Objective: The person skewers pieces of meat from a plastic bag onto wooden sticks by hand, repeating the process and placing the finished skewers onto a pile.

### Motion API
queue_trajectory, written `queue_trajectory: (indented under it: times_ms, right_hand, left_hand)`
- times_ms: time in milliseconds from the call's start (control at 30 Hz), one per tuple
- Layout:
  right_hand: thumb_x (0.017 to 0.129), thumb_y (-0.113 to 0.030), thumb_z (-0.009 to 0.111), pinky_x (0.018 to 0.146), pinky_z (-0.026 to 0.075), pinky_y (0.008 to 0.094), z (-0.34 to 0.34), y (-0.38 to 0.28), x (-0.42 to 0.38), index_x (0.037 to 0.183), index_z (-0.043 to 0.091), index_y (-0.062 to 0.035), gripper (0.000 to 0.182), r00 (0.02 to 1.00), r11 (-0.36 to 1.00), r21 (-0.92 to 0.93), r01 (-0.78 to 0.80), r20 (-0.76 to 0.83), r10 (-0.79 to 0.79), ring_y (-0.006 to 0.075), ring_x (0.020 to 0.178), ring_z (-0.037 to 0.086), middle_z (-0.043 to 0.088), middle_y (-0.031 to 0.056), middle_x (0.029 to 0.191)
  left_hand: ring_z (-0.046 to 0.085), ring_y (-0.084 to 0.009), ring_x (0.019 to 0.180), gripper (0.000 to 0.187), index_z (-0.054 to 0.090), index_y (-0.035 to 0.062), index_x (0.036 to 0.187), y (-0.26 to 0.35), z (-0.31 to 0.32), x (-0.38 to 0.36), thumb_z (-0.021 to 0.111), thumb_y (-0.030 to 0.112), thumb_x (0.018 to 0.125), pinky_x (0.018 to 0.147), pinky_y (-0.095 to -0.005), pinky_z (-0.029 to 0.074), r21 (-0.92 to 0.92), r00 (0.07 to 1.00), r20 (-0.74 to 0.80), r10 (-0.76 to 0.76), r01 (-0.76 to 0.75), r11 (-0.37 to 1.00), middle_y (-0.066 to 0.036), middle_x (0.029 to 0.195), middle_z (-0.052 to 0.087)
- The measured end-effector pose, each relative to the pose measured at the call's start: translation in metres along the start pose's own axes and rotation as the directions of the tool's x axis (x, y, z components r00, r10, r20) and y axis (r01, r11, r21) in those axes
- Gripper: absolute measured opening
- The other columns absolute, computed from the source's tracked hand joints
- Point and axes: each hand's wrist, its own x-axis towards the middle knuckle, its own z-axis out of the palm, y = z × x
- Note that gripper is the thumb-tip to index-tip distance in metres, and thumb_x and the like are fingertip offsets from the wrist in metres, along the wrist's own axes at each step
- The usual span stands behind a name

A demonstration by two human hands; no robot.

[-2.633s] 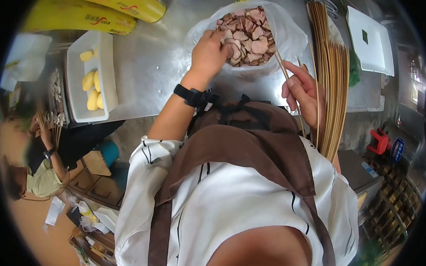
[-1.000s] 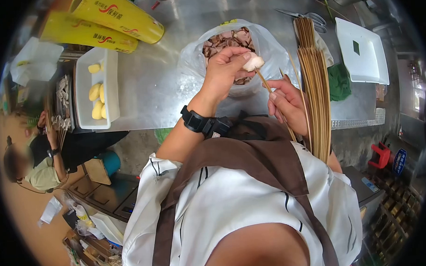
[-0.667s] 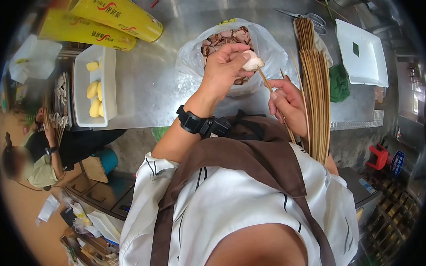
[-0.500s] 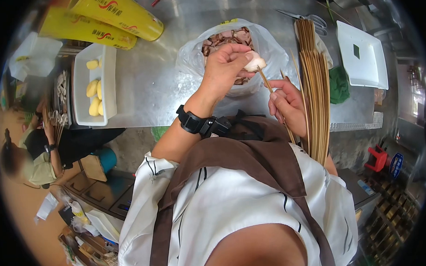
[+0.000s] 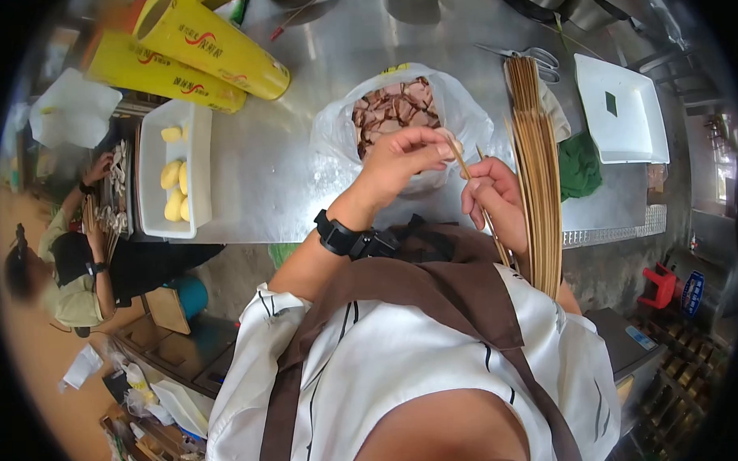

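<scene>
My left hand is closed in a pinch over a pale slice of food, mostly hidden behind the fingers. At the slice, the tip of a thin wooden skewer meets my fingertips; how far it goes in cannot be seen. The fingers of my right hand are closed around that skewer lower down. Right beside this hand stands a thick bundle of wooden skewers. Behind my left hand, reddish-brown meat slices lie in an open clear plastic bag on the metal table.
On the left, a white bin holds several yellow pieces, with yellow cling-film rolls behind. Scissors, a green cloth and a white tray lie to the right. Another person works at far left.
My left hand's grip has turned so its fingers cover more of the pale slice. The view has tilted, shifting the table lower. The other person's arm now reaches up to a tray.
</scene>
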Motion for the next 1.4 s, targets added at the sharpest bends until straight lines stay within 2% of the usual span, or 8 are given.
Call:
queue_trajectory:
  times_ms: [300, 633, 800, 900, 1000, 1167, 1233, 1400]
  right_hand:
    - [0.090, -0.010, 0.042, 0.047, 0.036, 0.0189, 0.001, -0.001, -0.003, 0.097, 0.044, -0.0040, 0.009, 1.000, 0.998, 0.065, 0.025, -0.010, -0.024, 0.0064, 0.050, 0.043, 0.052, 0.0047, 0.069]
    - [0.088, -0.009, 0.040, 0.045, 0.037, 0.0208, -0.001, 0.004, -0.003, 0.088, 0.043, -0.0057, 0.004, 0.998, 0.998, 0.025, -0.059, -0.030, 0.060, 0.0082, 0.048, 0.045, 0.053, 0.0056, 0.065]
    - [0.087, -0.010, 0.043, 0.047, 0.038, 0.0193, -0.010, 0.015, 0.006, 0.105, 0.042, -0.0035, 0.019, 0.999, 0.999, 0.013, 0.042, 0.020, -0.042, 0.0069, 0.051, 0.045, 0.054, 0.0039, 0.068]
    - [0.087, -0.011, 0.044, 0.048, 0.038, 0.0193, -0.006, 0.011, 0.003, 0.109, 0.041, -0.0040, 0.023, 0.995, 0.996, -0.039, 0.083, -0.054, -0.085, 0.0069, 0.053, 0.046, 0.053, 0.0032, 0.068]
    - [0.089, -0.008, 0.042, 0.045, 0.034, 0.0200, -0.008, 0.013, 0.003, 0.105, 0.040, -0.0057, 0.016, 0.999, 0.995, -0.087, 0.045, -0.006, -0.045, 0.0076, 0.049, 0.042, 0.051, 0.0044, 0.067]
    - [0.088, -0.009, 0.046, 0.043, 0.034, 0.0206, -0.008, 0.015, 0.006, 0.099, 0.044, -0.0047, 0.012, 1.000, 0.999, -0.040, 0.005, -0.031, -0.007, 0.0080, 0.046, 0.042, 0.051, 0.0051, 0.064]
    - [0.088, -0.009, 0.046, 0.041, 0.034, 0.0206, -0.010, 0.020, 0.009, 0.098, 0.045, -0.0040, 0.011, 0.999, 0.997, -0.065, 0.036, 0.001, -0.037, 0.0083, 0.044, 0.041, 0.053, 0.0064, 0.064]
    - [0.087, -0.008, 0.046, 0.042, 0.036, 0.0209, -0.010, 0.021, 0.009, 0.101, 0.046, -0.0030, 0.014, 0.999, 0.999, -0.033, 0.025, -0.019, -0.025, 0.0091, 0.044, 0.042, 0.054, 0.0081, 0.065]
  left_hand:
    - [0.059, -0.0141, 0.083, 0.016, 0.062, 0.0005, 0.089, 0.004, 0.014, 0.001, 0.061, 0.015, 0.083, 0.070, -0.0275, 0.053, -0.022, 0.995, -0.018, -0.098, 0.098, 0.995, -0.006, 0.093, 0.062]
    - [0.059, -0.0161, 0.086, 0.018, 0.060, 0.0039, 0.098, -0.011, 0.007, 0.000, 0.061, 0.015, 0.083, 0.073, -0.0313, 0.052, -0.119, 0.983, -0.006, -0.184, 0.182, 0.976, -0.006, 0.095, 0.062]
    - [0.060, -0.0157, 0.084, 0.015, 0.061, 0.0010, 0.094, -0.011, 0.005, 0.010, 0.060, 0.013, 0.084, 0.071, -0.0293, 0.053, -0.145, 0.984, 0.000, -0.176, 0.174, 0.974, -0.007, 0.096, 0.062]
    - [0.060, -0.0152, 0.083, 0.015, 0.061, 0.0007, 0.092, -0.010, 0.006, 0.010, 0.059, 0.012, 0.084, 0.071, -0.0288, 0.053, -0.118, 0.983, -0.021, -0.181, 0.177, 0.977, -0.007, 0.094, 0.062]
    - [0.060, -0.0141, 0.082, 0.015, 0.062, 0.0009, 0.092, -0.016, 0.007, 0.010, 0.060, 0.013, 0.084, 0.072, -0.0279, 0.052, -0.108, 0.986, -0.034, -0.164, 0.160, 0.981, -0.007, 0.092, 0.062]
    - [0.057, -0.0097, 0.077, 0.013, 0.059, 0.0022, 0.090, -0.005, 0.010, 0.007, 0.060, 0.013, 0.084, 0.065, -0.0213, 0.047, 0.023, 0.995, -0.077, -0.062, 0.064, 0.998, -0.004, 0.090, 0.060]
    - [0.054, -0.0066, 0.076, 0.015, 0.057, 0.0017, 0.086, -0.014, -0.001, 0.013, 0.059, 0.016, 0.084, 0.070, -0.0203, 0.045, 0.224, 0.991, -0.125, 0.050, -0.021, 0.974, 0.000, 0.083, 0.058]
    - [0.056, -0.0116, 0.080, 0.024, 0.044, 0.0015, 0.100, -0.040, -0.018, 0.022, 0.056, -0.001, 0.079, 0.071, -0.0229, 0.045, 0.267, 0.904, -0.254, 0.343, -0.276, 0.924, -0.005, 0.085, 0.057]
